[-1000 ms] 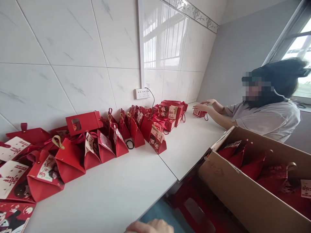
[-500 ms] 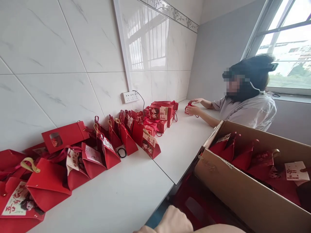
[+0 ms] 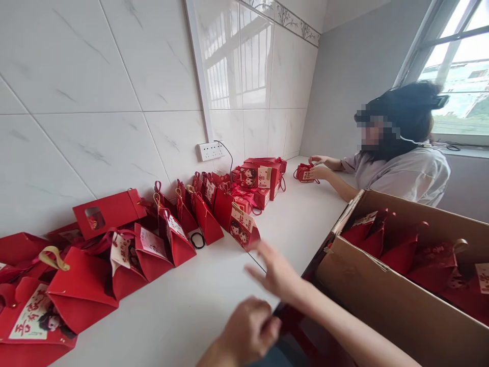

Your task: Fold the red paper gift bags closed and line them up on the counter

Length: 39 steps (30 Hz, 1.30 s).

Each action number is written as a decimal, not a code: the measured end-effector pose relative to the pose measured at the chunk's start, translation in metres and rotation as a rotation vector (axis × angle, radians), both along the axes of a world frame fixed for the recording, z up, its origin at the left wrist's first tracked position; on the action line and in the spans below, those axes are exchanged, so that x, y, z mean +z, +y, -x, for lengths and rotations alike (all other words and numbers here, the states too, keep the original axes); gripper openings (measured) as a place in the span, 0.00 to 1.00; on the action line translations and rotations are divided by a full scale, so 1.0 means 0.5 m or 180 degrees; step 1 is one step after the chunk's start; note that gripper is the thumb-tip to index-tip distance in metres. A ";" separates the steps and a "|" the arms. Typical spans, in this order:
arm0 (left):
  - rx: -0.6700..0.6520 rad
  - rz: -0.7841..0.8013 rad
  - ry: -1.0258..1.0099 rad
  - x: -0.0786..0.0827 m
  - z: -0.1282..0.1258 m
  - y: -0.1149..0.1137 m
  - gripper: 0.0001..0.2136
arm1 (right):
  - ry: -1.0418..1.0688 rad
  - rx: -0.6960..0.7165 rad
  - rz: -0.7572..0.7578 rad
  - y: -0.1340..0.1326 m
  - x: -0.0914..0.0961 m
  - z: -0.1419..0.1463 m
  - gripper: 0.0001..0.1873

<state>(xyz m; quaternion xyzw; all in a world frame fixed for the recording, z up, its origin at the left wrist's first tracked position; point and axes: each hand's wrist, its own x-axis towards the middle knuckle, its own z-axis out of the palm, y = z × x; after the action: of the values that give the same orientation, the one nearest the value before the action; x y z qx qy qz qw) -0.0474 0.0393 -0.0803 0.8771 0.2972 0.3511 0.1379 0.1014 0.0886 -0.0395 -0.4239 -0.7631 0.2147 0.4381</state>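
Note:
My right hand (image 3: 275, 271) reaches over the front edge of the table with its fingers apart and nothing in them. Its fingertips are close to a red triangular gift box (image 3: 241, 227) with a cartoon couple on a pale label; whether they touch it I cannot tell. Low in the view, my left hand (image 3: 250, 327) is curled into a loose fist near the table edge, with nothing visible in it. Red gift boxes with loop handles stand in a row along the wall, among them a box with a gold loop (image 3: 83, 285) and a windowed box (image 3: 109, 211).
An open cardboard box (image 3: 367, 300) on the right holds several red gift boxes. Across the white table (image 3: 168, 311) a person (image 3: 408, 148) handles a small red box (image 3: 304, 174). A power strip (image 3: 211, 151) is on the tiled wall. A black ring (image 3: 197, 240) lies on the table.
My right hand has come into view from the lower right, moving toward the couple-label box. My left fist shows more fully. The view has shifted slightly, and the person's small box has turned.

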 end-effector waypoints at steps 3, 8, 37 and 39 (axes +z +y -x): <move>0.0169 -0.0386 0.0051 -0.018 0.024 0.078 0.16 | 0.0433 -0.1109 0.0125 0.135 -0.008 -0.041 0.26; 0.0154 -0.0922 0.0247 -0.023 0.035 0.078 0.15 | 0.0522 -0.0882 0.0322 0.216 -0.082 -0.014 0.22; -0.0476 -0.1856 0.0301 0.030 -0.421 -0.080 0.25 | 0.1531 0.0696 0.0402 0.030 0.202 -0.050 0.34; -0.0533 -0.1632 0.0810 -0.011 -0.456 -0.107 0.25 | 0.2445 0.1437 0.1077 -0.008 0.218 -0.047 0.41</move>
<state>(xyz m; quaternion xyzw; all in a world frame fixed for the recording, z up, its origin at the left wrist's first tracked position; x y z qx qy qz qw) 0.1807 -0.0141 -0.0857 0.9418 0.1403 0.2894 -0.0980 0.1248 0.0847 0.0695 -0.2028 -0.5732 0.5670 0.5557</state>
